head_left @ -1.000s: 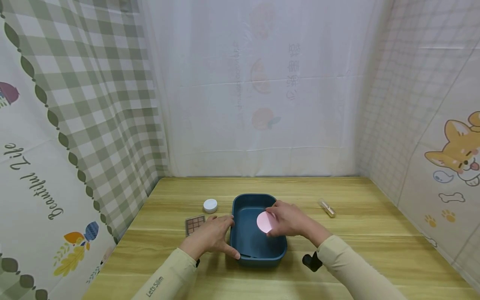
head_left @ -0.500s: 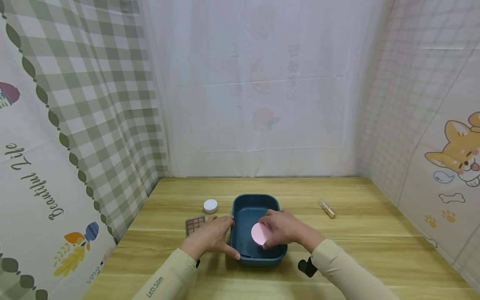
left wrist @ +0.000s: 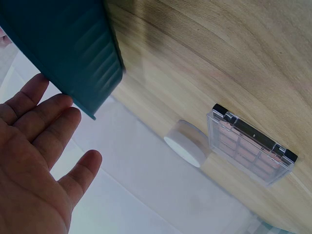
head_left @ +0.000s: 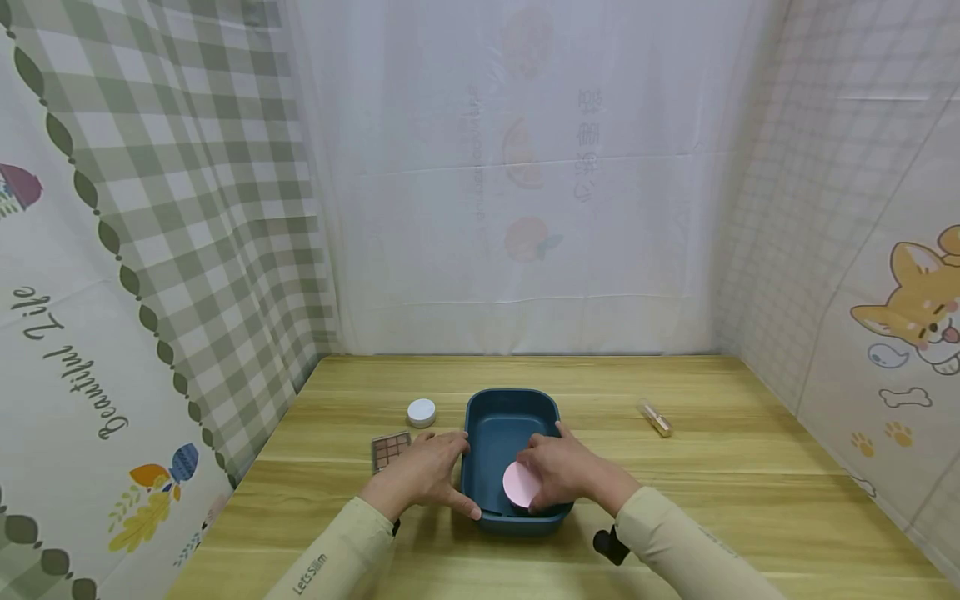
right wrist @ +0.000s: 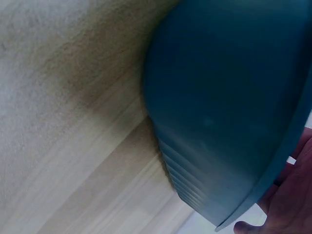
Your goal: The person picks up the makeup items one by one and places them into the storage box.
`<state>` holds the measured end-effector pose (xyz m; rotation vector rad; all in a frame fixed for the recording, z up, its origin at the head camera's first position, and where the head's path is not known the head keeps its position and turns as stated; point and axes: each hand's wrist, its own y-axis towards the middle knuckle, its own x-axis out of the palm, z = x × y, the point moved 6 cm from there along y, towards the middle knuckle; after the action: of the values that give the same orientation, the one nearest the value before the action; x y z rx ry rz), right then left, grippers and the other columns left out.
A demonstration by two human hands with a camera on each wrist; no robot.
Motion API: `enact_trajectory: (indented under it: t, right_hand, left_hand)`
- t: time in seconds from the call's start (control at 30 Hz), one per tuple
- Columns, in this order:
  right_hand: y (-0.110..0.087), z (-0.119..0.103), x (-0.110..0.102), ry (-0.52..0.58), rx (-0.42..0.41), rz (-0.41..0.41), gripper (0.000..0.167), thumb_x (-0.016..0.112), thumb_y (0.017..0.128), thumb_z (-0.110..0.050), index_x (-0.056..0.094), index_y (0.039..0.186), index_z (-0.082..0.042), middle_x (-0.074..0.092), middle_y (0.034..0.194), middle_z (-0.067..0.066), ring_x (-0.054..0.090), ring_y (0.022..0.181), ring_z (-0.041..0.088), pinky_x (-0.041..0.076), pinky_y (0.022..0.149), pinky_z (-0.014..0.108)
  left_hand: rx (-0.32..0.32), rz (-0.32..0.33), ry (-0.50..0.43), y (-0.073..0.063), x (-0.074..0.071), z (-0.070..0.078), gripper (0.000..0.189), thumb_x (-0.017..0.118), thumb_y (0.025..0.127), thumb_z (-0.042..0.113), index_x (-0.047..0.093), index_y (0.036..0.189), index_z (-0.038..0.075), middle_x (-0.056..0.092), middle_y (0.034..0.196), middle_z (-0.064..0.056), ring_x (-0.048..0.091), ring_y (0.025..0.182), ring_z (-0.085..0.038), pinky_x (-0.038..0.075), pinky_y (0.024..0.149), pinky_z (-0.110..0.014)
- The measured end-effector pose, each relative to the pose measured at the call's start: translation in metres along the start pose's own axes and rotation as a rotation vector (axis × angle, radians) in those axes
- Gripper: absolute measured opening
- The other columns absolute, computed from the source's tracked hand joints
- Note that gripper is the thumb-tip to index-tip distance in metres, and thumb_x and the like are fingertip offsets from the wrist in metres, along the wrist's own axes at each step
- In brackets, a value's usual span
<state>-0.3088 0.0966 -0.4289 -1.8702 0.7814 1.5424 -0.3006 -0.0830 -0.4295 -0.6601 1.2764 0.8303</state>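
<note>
A dark teal rectangular bin (head_left: 499, 442) stands on the wooden table. My right hand (head_left: 562, 473) reaches in over its right side and pinches a round pink disc-shaped case (head_left: 519, 485) low in the near end. The right wrist view shows mostly the bin's outer wall (right wrist: 219, 97), which hides the pink case. On the left, my left hand (head_left: 424, 473) has its fingers extended, fingertips at the bin's rim, as the left wrist view also shows. A thin dark strip (head_left: 492, 512) lies inside the bin's near left corner.
An eyeshadow palette (head_left: 391, 451) lies left of the bin, partly behind the left hand. Beyond it sits a round white jar (head_left: 422, 412). A lipstick tube (head_left: 656, 418) lies to the right. Curtains (head_left: 525, 250) hang around the table (head_left: 360, 375).
My right hand has moved the pink case toward the near end of the bin and lower into it. The left hand has stayed at the rim.
</note>
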Motion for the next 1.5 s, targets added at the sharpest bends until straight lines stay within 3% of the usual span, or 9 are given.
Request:
enact_trajectory:
  t: [0.6,0.9,1.5]
  right_hand:
    - [-0.003,-0.002,0.009,-0.105,0.0,-0.055,0.043,0.087,0.071,-0.04,0.075,0.105,-0.016,0.064,0.095,-0.002,0.058,0.091,0.012,0.026,0.106,0.071]
    - [-0.003,-0.002,0.002,-0.069,0.041,-0.056,0.057,0.086,0.073,-0.042,0.072,0.12,-0.014,0.065,0.108,0.001,0.06,0.103,0.017,0.025,0.108,0.069]
    - [-0.006,-0.002,-0.01,-0.006,0.018,0.024,0.06,0.085,0.075,-0.037,0.069,0.125,-0.008,0.063,0.117,0.006,0.059,0.114,0.025,0.022,0.108,0.071]
  left_hand:
    - [-0.007,-0.008,-0.004,-0.001,0.0,-0.001,0.095,0.079,0.062,0.073,0.058,0.127,0.008,0.059,0.133,-0.008,0.055,0.122,-0.021,0.032,0.11,-0.055]
    - [0.0,-0.012,0.0,0.0,0.0,0.0,0.095,0.079,0.061,0.074,0.059,0.127,0.008,0.059,0.132,-0.007,0.057,0.12,-0.023,0.033,0.11,-0.055]
    - [-0.007,-0.014,-0.019,-0.001,-0.001,0.001,0.094,0.081,0.061,0.072,0.059,0.126,0.006,0.059,0.13,-0.008,0.058,0.118,-0.023,0.033,0.109,-0.057]
